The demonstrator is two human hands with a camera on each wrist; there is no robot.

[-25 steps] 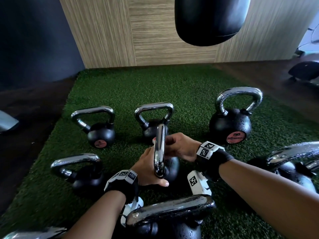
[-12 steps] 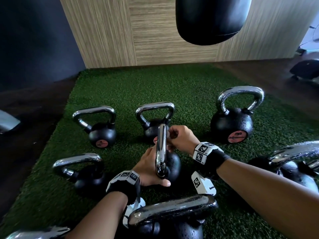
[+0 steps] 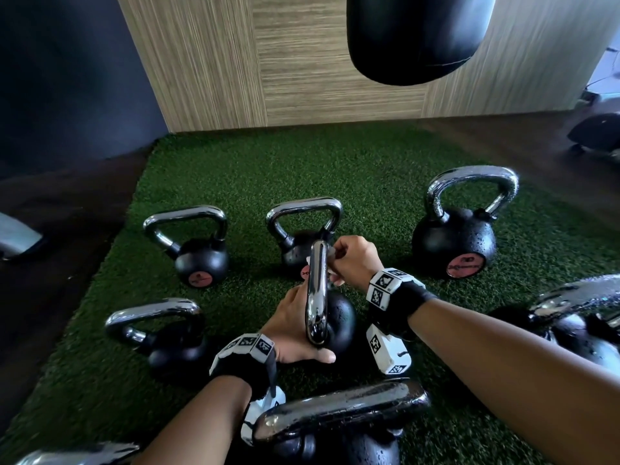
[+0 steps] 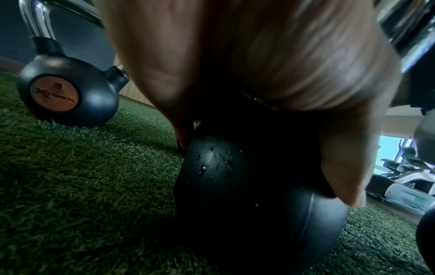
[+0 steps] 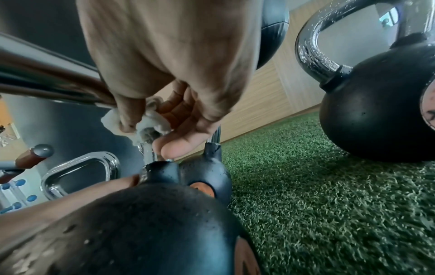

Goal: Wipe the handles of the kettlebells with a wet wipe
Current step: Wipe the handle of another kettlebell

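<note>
1. Wet wipe pinched in right hand, now at the far end of centre kettlebell's handle, further along than a second ago
2. Left hand cups the bell, steadying it
3. Judging: this handle is nearly done
4. Green turf, wood wall, hanging punch bag

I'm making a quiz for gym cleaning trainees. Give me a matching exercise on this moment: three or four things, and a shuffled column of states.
Things:
1. crumpled white wet wipe
2. left hand
3. big black kettlebell with droplet-covered chrome handle
4. black hanging punching bag

States:
A. stands untouched on the green turf
B. steadies the round black body of the middle kettlebell
C. hangs above the mat
D. pinched against a chrome handle

Pairs: 1-D, 2-B, 3-A, 4-C
</note>
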